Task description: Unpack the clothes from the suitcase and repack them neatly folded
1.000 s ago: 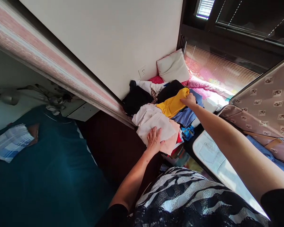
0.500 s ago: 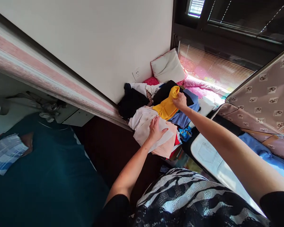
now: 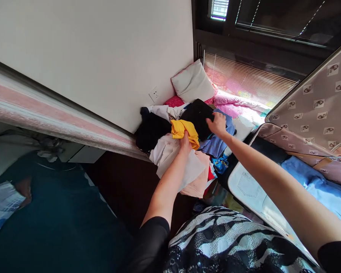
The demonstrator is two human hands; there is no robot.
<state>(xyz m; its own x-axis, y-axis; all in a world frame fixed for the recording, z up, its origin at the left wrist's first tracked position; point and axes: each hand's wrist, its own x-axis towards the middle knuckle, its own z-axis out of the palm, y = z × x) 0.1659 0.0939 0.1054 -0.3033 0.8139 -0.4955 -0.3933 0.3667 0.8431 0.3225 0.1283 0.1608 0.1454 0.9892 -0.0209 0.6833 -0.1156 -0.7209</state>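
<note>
My left hand (image 3: 185,142) is closed on a bunched yellow garment (image 3: 184,129); its fingers are partly hidden by the cloth. Under that hand lie a sheer white garment (image 3: 193,168) and a peach garment (image 3: 197,186). My right hand (image 3: 218,124) is open, thumb and fingers apart, over the edge of a black folded garment (image 3: 198,115) and a blue garment (image 3: 216,148). Whether it touches the black cloth I cannot tell. Another black garment (image 3: 152,132) lies at the left of the pile, beside a white one (image 3: 161,149).
An open suitcase (image 3: 309,113) with a patterned lining stands at the right, with pale jeans (image 3: 248,185) and blue clothing (image 3: 309,176) in it. A white pillow (image 3: 193,81) leans by the wall (image 3: 102,57). A teal-covered bed (image 3: 59,212) is at the lower left.
The yellow garment has passed from my right hand to my left and moved left, now bunched up. My right hand has opened. More of the black folded garment shows.
</note>
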